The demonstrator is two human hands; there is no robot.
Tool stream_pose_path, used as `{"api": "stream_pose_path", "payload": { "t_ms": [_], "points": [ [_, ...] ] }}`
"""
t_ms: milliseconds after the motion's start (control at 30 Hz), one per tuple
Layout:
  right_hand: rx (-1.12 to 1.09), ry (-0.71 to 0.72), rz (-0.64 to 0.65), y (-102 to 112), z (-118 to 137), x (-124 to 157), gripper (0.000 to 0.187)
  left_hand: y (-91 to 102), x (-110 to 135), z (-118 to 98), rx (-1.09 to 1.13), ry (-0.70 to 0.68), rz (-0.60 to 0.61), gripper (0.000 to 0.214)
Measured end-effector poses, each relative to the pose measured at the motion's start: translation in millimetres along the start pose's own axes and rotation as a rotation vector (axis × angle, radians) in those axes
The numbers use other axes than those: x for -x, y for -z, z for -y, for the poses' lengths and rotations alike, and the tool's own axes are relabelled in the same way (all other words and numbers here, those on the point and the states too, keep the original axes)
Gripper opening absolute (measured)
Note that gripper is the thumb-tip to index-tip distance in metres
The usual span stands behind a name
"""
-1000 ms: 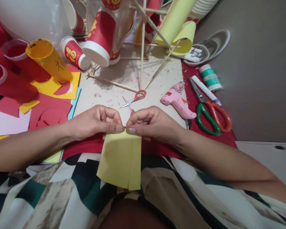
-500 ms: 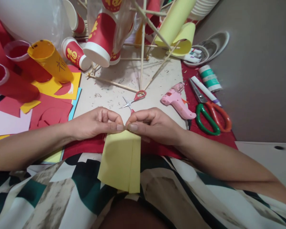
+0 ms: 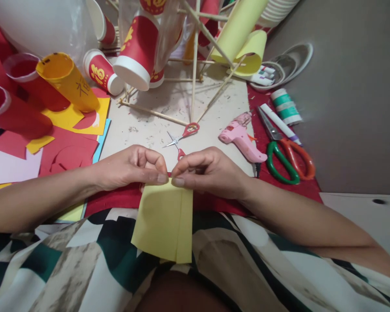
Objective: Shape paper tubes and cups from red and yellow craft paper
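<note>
A piece of yellow paper (image 3: 162, 221) hangs down over my lap, with a lengthwise line like a fold or overlapping edge near its right side. My left hand (image 3: 134, 169) pinches its top edge between thumb and forefinger. Just beside it, my right hand (image 3: 209, 173) pinches the same edge, the two thumbs a small gap apart. Beyond my fingertips lie small red-handled scissors (image 3: 190, 130), blades spread. To the right of them rests a pink glue gun (image 3: 242, 136).
Large scissors (image 3: 284, 156) with green and orange handles lie at the right by a white-and-green roll (image 3: 287, 106). A wooden stick frame (image 3: 195, 78) stands ahead, near red paper cups (image 3: 138, 47). Red and orange paper tubes (image 3: 68, 82) stand at the left.
Both hands keep their pinch on the yellow paper. The fingertips have parted slightly and shifted a little downward, showing more of the small scissors' handle.
</note>
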State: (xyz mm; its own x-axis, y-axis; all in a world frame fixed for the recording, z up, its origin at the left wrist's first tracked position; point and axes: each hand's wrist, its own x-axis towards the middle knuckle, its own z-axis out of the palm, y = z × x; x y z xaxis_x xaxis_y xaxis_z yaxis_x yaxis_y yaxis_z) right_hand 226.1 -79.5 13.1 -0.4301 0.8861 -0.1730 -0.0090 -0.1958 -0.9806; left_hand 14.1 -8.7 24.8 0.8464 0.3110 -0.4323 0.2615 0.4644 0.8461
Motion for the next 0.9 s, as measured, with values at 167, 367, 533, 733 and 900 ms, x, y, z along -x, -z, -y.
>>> {"api": "stream_pose_path", "payload": {
  "t_ms": [167, 367, 533, 733, 900],
  "points": [
    [0.063, 0.056, 0.059, 1.2, 1.5, -0.3, 0.013, -1.0, 0.5, -0.8, -0.001, 0.024, 0.018, 0.023],
    [0.041, 0.012, 0.110, 0.9, 0.2, -2.0, 0.015, -1.6, -0.7, -0.8, 0.041, 0.026, 0.016, 0.029],
    [0.069, 0.033, 0.171, 2.8, -0.7, -2.3, 0.018, -1.7, -0.6, 3.1, 0.040, 0.029, 0.022, 0.020],
    [0.118, 0.053, 0.247, 5.5, 0.8, -3.0, 0.022, -2.9, -1.8, 3.0, 0.007, 0.013, 0.038, 0.019],
    [0.013, -0.024, 0.111, 5.3, 0.4, -2.8, 0.032, -4.4, -3.2, 4.4, 0.074, -0.028, -0.017, 0.024]
  ]
}}
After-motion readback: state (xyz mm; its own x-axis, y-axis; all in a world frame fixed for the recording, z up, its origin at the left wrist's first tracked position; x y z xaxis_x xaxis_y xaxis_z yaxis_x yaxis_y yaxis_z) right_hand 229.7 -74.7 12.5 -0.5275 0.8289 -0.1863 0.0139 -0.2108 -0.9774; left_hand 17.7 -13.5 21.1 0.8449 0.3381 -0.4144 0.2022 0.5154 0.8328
